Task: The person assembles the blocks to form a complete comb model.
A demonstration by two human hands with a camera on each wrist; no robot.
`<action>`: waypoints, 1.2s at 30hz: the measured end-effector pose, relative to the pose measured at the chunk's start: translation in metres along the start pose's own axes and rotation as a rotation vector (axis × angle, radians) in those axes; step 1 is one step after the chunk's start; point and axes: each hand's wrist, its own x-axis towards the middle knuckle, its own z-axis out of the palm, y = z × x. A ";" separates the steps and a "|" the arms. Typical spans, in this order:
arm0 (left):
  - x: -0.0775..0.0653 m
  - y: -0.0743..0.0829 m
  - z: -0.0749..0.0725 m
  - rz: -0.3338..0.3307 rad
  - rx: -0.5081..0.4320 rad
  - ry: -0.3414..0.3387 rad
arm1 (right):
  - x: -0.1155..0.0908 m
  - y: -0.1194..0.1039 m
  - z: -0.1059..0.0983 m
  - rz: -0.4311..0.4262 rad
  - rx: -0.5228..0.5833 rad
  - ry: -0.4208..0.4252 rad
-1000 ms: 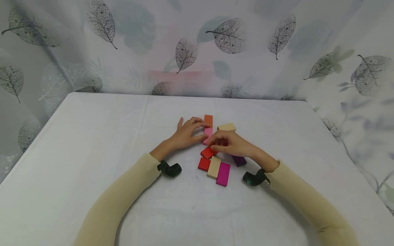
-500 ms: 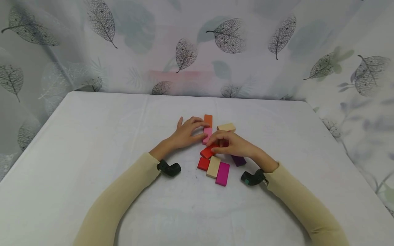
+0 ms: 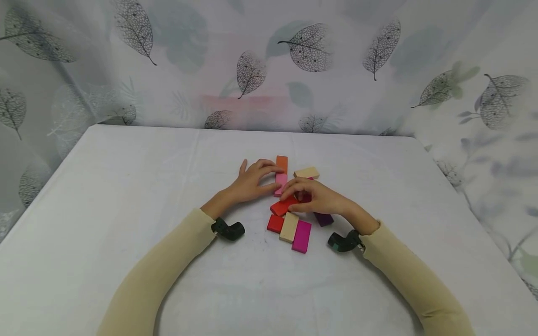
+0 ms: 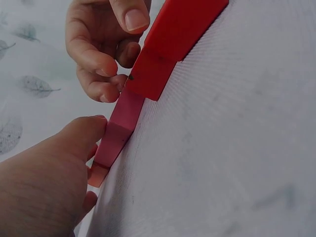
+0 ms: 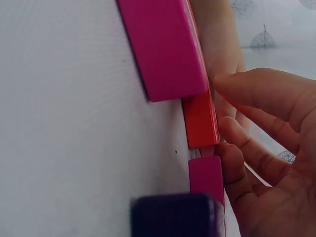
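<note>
Orange-red block (image 3: 282, 206) lay mid-frame, by my loosely parted, empty right hand (image 3: 318, 196); my relaxed left hand (image 3: 251, 181) touched the pink block (image 3: 282, 179), ungripped. Arranging seemed underway; next, I judged, called for gentle nudging.

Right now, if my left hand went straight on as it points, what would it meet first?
Likely the pink block, just ahead of your left hand; whether they already touch is unclear.

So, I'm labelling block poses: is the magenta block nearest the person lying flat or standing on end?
Lying flat: in the head view, the magenta block shows its broad face upward on the white table.
</note>
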 end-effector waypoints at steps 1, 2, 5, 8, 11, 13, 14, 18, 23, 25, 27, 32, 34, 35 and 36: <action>0.000 0.000 0.000 0.001 0.000 0.000 | 0.000 0.000 0.000 -0.002 0.000 0.000; 0.000 0.000 0.000 0.002 0.000 -0.001 | 0.000 0.001 0.000 -0.006 0.000 0.000; 0.000 -0.001 0.000 0.003 -0.004 -0.004 | -0.001 0.002 -0.001 -0.015 -0.004 -0.002; 0.000 -0.001 0.000 0.008 -0.009 -0.006 | -0.002 0.002 0.000 -0.017 -0.017 -0.007; -0.001 0.000 0.000 0.013 -0.013 -0.007 | -0.003 0.001 0.000 -0.008 -0.029 -0.012; -0.001 0.000 0.000 0.014 -0.015 -0.008 | -0.003 0.000 0.000 -0.005 -0.033 -0.013; -0.001 -0.001 0.000 0.015 -0.015 -0.008 | -0.004 0.000 0.000 -0.005 -0.036 -0.013; -0.001 -0.001 0.001 0.015 -0.016 -0.006 | -0.004 0.000 0.000 -0.007 -0.053 -0.016; 0.000 -0.002 0.001 0.015 -0.015 -0.006 | -0.004 -0.002 -0.001 -0.002 -0.058 -0.026; 0.000 -0.003 0.001 0.013 -0.013 -0.006 | -0.005 -0.002 -0.001 0.001 -0.059 -0.032; 0.000 -0.003 0.001 0.011 -0.010 -0.007 | -0.005 -0.003 -0.002 0.004 -0.059 -0.041; 0.000 -0.002 0.002 0.006 -0.005 -0.007 | -0.006 -0.004 -0.005 0.009 -0.057 -0.073; 0.000 -0.002 0.001 0.005 -0.005 -0.007 | -0.007 -0.004 -0.006 0.007 -0.056 -0.084; 0.000 -0.002 0.002 0.006 -0.005 -0.008 | -0.007 -0.004 -0.006 0.006 -0.055 -0.087; 0.000 -0.001 0.001 0.006 -0.006 -0.007 | -0.007 -0.004 -0.006 0.005 -0.056 -0.091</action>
